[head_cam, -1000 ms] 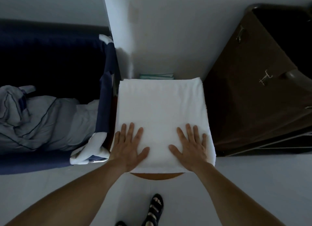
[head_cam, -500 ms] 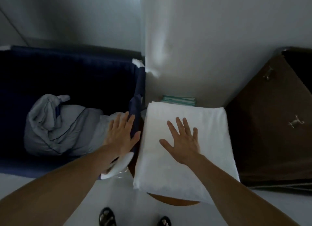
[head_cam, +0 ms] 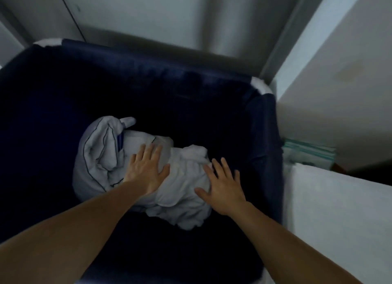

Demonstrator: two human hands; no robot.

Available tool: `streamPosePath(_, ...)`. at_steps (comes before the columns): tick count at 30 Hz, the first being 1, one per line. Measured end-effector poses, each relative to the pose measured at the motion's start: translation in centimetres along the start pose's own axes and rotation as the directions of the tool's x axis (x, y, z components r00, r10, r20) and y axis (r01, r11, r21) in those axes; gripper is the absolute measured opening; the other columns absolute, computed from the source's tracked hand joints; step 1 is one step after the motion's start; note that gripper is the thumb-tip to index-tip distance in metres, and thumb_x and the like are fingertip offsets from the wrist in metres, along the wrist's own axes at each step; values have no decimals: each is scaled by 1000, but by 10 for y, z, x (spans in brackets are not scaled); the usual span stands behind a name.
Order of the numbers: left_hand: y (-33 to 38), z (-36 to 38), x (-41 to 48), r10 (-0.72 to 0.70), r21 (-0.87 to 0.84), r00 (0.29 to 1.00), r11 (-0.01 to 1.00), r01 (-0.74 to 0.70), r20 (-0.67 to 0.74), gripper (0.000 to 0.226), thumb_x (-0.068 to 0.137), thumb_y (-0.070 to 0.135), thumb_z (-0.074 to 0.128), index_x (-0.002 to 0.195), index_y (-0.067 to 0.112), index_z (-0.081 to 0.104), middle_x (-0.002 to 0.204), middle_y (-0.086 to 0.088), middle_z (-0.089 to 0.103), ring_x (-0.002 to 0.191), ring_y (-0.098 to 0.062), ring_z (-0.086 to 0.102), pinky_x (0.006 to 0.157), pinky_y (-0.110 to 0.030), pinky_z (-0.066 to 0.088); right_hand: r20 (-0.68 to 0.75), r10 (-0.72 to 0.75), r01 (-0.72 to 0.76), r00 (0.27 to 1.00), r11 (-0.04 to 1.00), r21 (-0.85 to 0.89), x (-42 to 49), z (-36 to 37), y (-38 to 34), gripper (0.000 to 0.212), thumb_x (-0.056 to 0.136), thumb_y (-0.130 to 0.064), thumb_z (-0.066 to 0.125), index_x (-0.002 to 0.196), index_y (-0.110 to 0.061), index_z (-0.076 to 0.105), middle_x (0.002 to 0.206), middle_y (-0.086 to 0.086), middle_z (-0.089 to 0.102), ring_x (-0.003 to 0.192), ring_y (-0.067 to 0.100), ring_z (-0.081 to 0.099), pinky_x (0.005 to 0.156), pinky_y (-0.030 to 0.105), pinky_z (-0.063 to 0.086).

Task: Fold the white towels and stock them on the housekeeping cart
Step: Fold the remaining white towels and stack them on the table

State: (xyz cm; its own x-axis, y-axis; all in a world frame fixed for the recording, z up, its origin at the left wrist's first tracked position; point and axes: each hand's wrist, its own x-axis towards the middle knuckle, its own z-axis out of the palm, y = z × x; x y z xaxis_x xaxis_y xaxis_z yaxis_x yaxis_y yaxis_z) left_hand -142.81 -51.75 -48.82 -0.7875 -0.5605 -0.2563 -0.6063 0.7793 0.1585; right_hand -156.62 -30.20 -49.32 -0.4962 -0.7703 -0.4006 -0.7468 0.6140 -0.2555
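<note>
Leans over a deep navy fabric bin (head_cam: 191,82) with white corner pieces; reaches down into it with both bare forearms. Spreads the left hand (head_cam: 146,173) flat, fingers straight and close together, over a crumpled heap of pale linen (head_cam: 95,156) edged with thin dark piping; grips nothing with it. Holds the right hand (head_cam: 224,190) just as relaxed, fingers straight and slightly splayed, thumb out to the side, over a bunched white towel (head_cam: 184,184) at the heap's right side, near the bin's right wall; grasps nothing there either. Cannot tell whether the palms press on the cloth or hang just above it. Finds that towel unfolded and rumpled at the bottom of the bin, touching the piped linen. Has, just outside the bin's right wall, a folded white towel (head_cam: 339,209) lying flat; beyond it, against the pale wall (head_cam: 350,71), a thin stack of green-edged packets (head_cam: 309,154).
</note>
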Motion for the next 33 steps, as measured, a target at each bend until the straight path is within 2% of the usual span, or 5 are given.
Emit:
streamPosePath(5, -49, 74, 46, 51, -27, 989, 998, -48, 139, 102, 73, 72, -4, 158, 18, 15, 165, -7, 15, 152, -27, 12, 120, -45, 15, 186, 114, -132, 976, 988, 85, 84, 84, -10, 93, 89, -78, 36, 159, -33, -6, 167, -1, -19, 151, 26, -22, 116, 66, -3)
streamPosePath(21, -87, 313, 164, 124, -163, 952, 983, -80, 281, 93, 82, 72, 8, 158, 18, 14, 165, -6, 16, 152, -24, 9, 121, -44, 16, 368, 363, -454, 856, 868, 199, 291, 282, 86, 136, 70, -68, 77, 153, -36, -26, 164, 4, -27, 149, 34, -25, 118, 67, 9)
streamPosePath(25, -93, 322, 170, 127, -187, 952, 979, -76, 279, 99, 77, 73, 5, 158, 17, 16, 164, -8, 18, 152, -25, 12, 121, -44, 17, 376, 446, -567, 812, 757, 325, 305, 303, 82, 147, 60, -70, 83, 149, -42, -30, 166, 7, -3, 151, 36, 2, 117, 62, 19)
streamPosePath(30, -90, 306, 170, 146, -203, 944, 975, -87, 296, 106, 72, 79, 8, 158, 18, 9, 165, -7, 15, 152, -25, 10, 121, -44, 16, 316, 430, -534, 846, 677, 507, 287, 306, 55, 55, 92, -33, 68, 142, -19, 50, 140, 12, 56, 123, 31, 54, 101, 36, 46)
streamPosePath(33, -85, 280, 162, 239, -321, 900, 939, -119, 366, 112, 61, 87, 24, 152, 29, -9, 165, -4, 9, 152, -23, 9, 122, -44, 16, 296, 352, -458, 888, 629, 628, 256, 270, 37, 31, 99, -25, 62, 126, -11, 64, 128, 11, 65, 117, 27, 59, 92, 24, 42)
